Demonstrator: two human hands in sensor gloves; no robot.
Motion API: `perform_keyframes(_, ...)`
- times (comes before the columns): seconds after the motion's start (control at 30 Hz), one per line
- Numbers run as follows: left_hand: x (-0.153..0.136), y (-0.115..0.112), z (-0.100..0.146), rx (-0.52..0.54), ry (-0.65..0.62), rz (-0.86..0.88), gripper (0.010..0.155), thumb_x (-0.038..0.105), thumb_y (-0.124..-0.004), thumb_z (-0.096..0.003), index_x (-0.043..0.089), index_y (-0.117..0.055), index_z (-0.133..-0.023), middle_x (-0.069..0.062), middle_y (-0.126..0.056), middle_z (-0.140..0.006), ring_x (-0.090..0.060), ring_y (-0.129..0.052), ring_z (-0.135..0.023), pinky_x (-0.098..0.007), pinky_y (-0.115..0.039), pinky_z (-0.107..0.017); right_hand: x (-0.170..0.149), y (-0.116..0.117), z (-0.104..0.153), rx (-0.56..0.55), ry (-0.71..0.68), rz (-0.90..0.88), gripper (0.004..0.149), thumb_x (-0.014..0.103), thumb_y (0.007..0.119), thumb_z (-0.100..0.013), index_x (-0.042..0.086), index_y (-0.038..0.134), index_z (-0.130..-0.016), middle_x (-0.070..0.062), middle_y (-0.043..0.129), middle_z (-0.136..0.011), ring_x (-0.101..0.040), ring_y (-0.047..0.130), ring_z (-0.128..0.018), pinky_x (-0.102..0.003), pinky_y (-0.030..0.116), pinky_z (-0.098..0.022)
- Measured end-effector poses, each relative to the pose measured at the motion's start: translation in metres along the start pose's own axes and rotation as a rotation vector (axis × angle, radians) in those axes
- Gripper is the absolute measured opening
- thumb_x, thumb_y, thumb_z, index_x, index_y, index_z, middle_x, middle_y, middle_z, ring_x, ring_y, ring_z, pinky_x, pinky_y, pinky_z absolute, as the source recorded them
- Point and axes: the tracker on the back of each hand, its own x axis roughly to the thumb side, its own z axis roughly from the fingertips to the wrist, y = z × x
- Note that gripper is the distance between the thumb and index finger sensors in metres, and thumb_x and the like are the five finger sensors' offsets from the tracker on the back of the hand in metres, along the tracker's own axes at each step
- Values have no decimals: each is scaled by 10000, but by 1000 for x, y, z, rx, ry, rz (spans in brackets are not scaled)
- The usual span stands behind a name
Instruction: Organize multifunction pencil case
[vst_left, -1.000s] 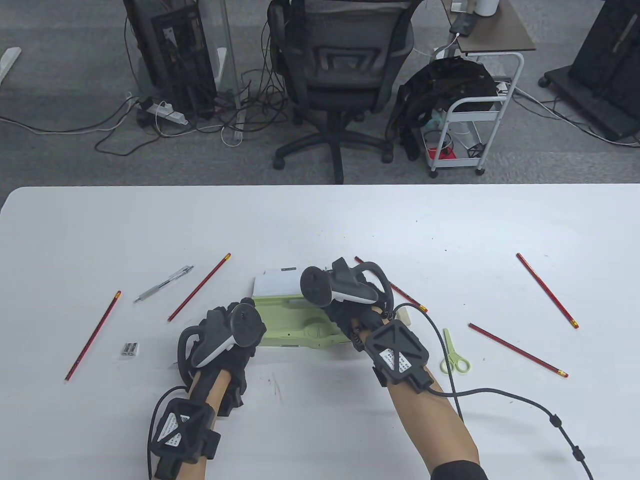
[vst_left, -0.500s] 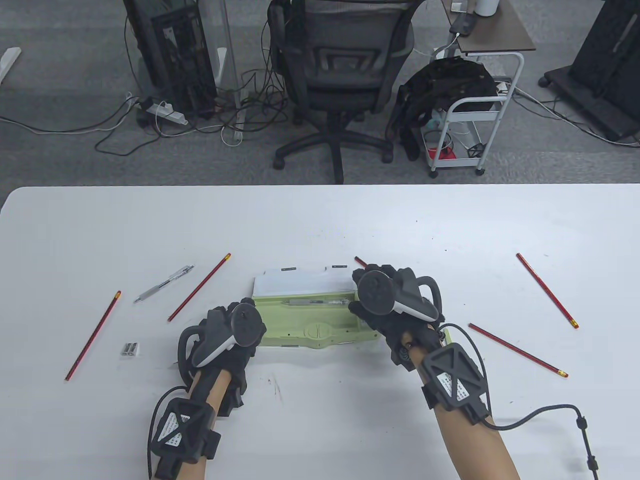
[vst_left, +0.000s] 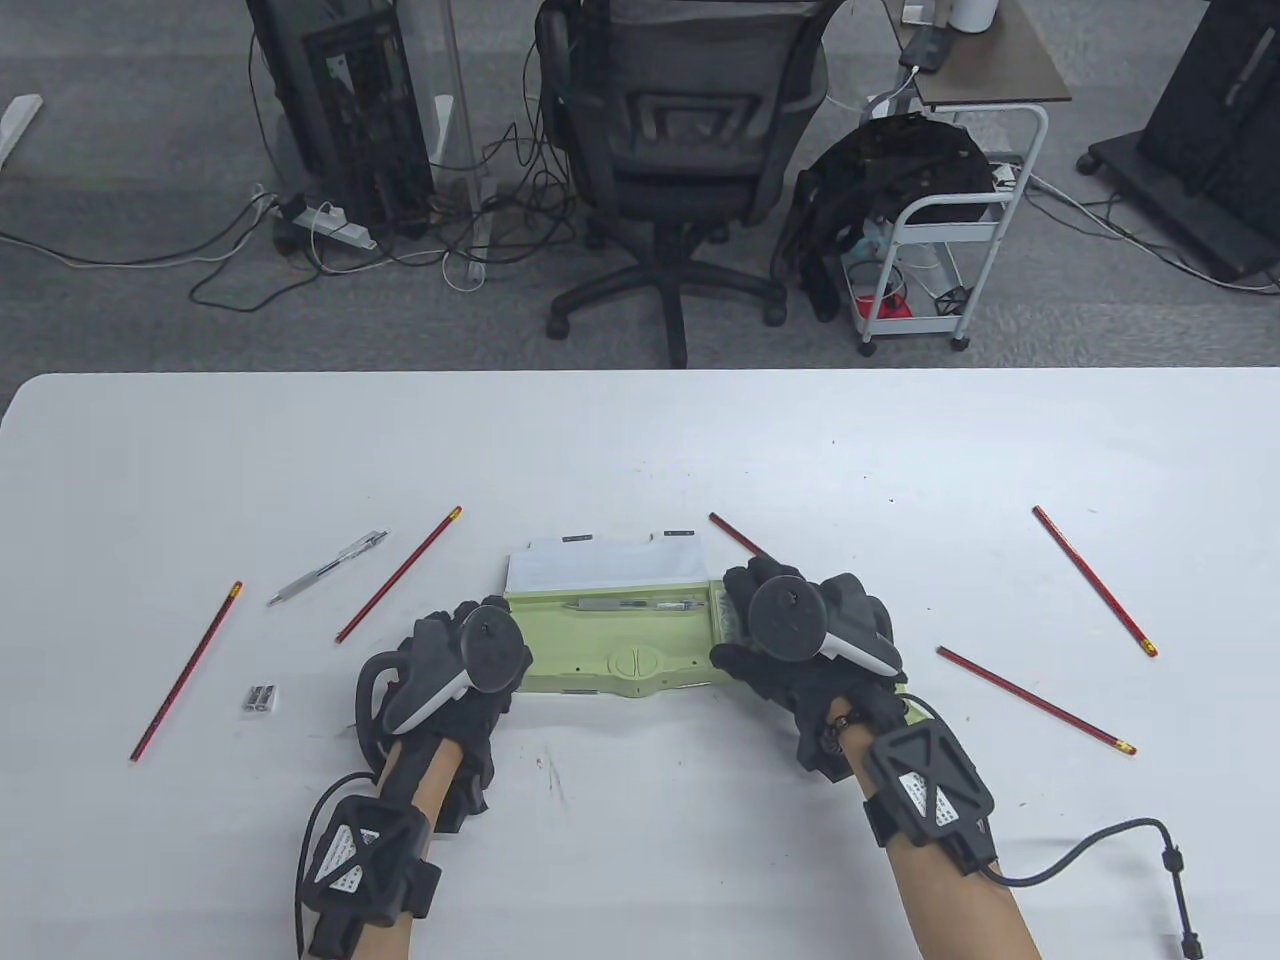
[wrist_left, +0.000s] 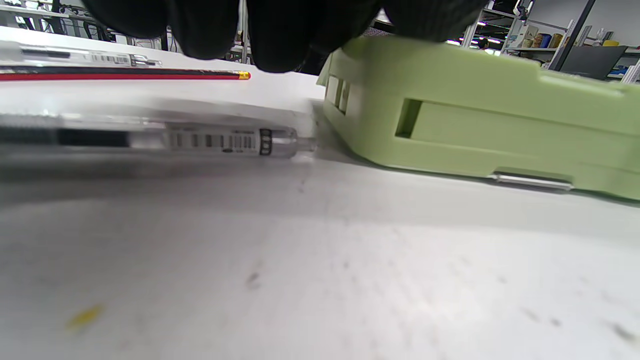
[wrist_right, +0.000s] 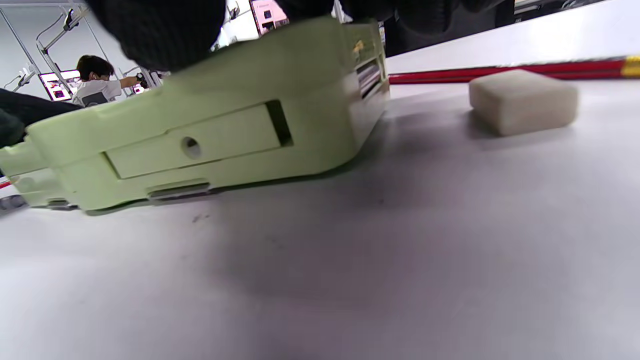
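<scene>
Pencil case (vst_left: 620, 650) first: it is green, lies open in the middle of the table (vst_left: 640, 440), and its white lid (vst_left: 600, 565) stands up on the far side. One pen (vst_left: 630, 604) already lies in the long slot inside.

Both hands are at the case, one at each end. The left hand (vst_left: 455, 670) sits at the left end, with its fingers (wrist_left: 280, 30) over the top edge of the case; from these views I cannot tell if it is really gripping. The right hand (vst_left: 800, 640) is on the right end, with its fingers (wrist_right: 155, 30) curled over the case top, so it seems to hold it (the far right end looks a bit lifted in the right wrist view).

So the step now looks like steadying or shifting the case, with most of the filling still to do.

Around it wait the loose things: a red pencil (vst_left: 398, 575) and a clear pen (vst_left: 328, 568) to the left, another red pencil (vst_left: 185, 673) and a small sharpener (vst_left: 261, 698) farther left, an eraser (wrist_right: 522, 100) just right of the case, and two more red pencils (vst_left: 1035, 699) far right.

Next, one hand should let go, reach for the nearest thing, and lay it flat in a slot while the other hand keeps the case from sliding.
</scene>
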Motion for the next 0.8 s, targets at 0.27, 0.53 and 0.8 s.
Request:
perform_keyframes(0.27, 0, 0, 0, 10, -3, 7, 680, 434, -600, -566, 118, -471, -1153, -220, -576, -1207, -570, -587, -1063, -743, -544, -689, 6, 1, -1, 43, 19, 40, 816, 453, 656, -494, 14, 361, -1116, -354, 271, -1106, -597, 463, -995, -670, 475, -713)
perform_keyframes(0.53, -14, 24, 10, 109, 11, 73, 693, 439, -616, -564, 93, -481, -1149, -259, -542, -1204, -579, -574, -1058, -737, -541, -691, 7, 1, -2, 55, 26, 45, 816, 447, 656, -496, 10, 354, -1116, -357, 268, -1103, -599, 469, -992, -668, 481, -713)
perform_keyframes(0.8, -47, 58, 35, 116, 117, -96, 644, 417, -690, -555, 96, -588, -1104, -242, -677, -1144, -536, -701, -1002, -707, -603, -683, 7, 0, -3, 67, 32, 46, 816, 446, 663, -495, 12, 358, -1115, -355, 274, -1103, -595, 470, -994, -666, 482, -713)
